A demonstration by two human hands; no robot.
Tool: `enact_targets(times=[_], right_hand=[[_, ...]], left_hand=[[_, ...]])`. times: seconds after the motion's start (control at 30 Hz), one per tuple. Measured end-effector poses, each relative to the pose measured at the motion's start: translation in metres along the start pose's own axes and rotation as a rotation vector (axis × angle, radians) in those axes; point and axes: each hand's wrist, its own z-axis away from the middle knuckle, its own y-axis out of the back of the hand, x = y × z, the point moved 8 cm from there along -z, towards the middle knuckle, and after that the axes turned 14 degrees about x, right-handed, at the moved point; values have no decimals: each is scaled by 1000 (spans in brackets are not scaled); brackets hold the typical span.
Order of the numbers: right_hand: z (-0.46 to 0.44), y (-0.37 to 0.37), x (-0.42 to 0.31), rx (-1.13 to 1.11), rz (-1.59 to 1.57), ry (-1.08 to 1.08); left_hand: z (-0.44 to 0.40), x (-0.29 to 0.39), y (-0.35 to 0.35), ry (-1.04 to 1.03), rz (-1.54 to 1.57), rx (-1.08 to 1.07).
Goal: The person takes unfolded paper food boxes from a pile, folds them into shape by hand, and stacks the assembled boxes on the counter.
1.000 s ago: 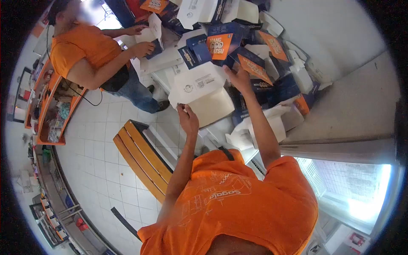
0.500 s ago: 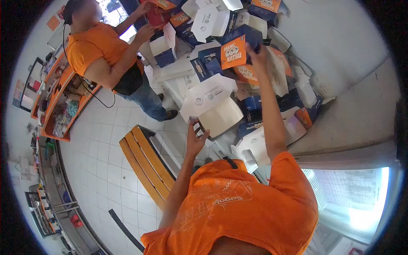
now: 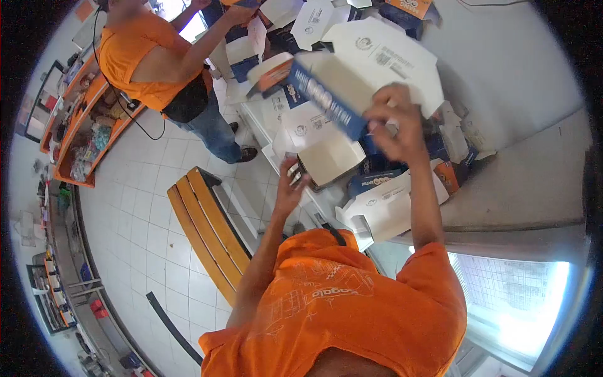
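In the head view, my right hand (image 3: 399, 125) grips the near end of a blue cardboard food box (image 3: 323, 103). This box is tilted above the pile, its white-lined lid (image 3: 383, 53) swung open, and it is slightly blurred. My left hand (image 3: 292, 186) has its fingers curled at the left end of a second food box (image 3: 331, 158). That one lies open on the counter with its pale inside facing up, its lid partly covered by the raised box. Beside my right forearm rests another opened box (image 3: 399, 207), white side up.
Several more blue and orange boxes (image 3: 408, 12) are heaped along the counter against the wall (image 3: 521, 56). A co-worker in an orange shirt (image 3: 141, 63) stands at the far left, hands at the heap. Below left is a slatted wooden bench (image 3: 204, 232); orange shelving (image 3: 88, 138) stands behind.
My right hand has brought its box nearer and turned it, and the lid now spreads open. My left hand stays at the same box. The co-worker's arms have shifted.
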Motion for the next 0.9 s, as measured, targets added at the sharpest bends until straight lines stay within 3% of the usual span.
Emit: enact_targets(times=[0.07,0.1,0.2,0.33,0.37,0.43,0.47,0.57,0.67,0.73,0.83,0.9], right_hand=[[20,-15,-16,-64,77,32],[33,-23,-17,-95,117,46],[94,-49,11,-246,184,43],[160,-77,44,-493,79,-222],[163,-75,42,-460,44,-157],[169,-74,55,-417,-107,-398],[174,-74,61,-390,-181,-522],[187,-66,99,-219,-16,-867],[199,-68,130,-219,170,-955],[183,-68,154,-301,290,-762],[176,-72,191,-336,366,-645],[171,-78,185,-325,434,-525]], left_hand=[[-10,-22,29,204,259,91],[-8,2,31,180,254,58],[1,38,29,502,506,-42],[-2,37,21,662,218,-47],[-2,37,18,643,204,-55],[3,40,9,609,173,-73],[4,41,9,583,156,-24],[8,54,6,476,74,113],[3,33,9,265,22,158],[-5,26,6,74,105,94],[-1,66,-8,-481,-564,-160],[8,74,-15,-670,-742,-180]])
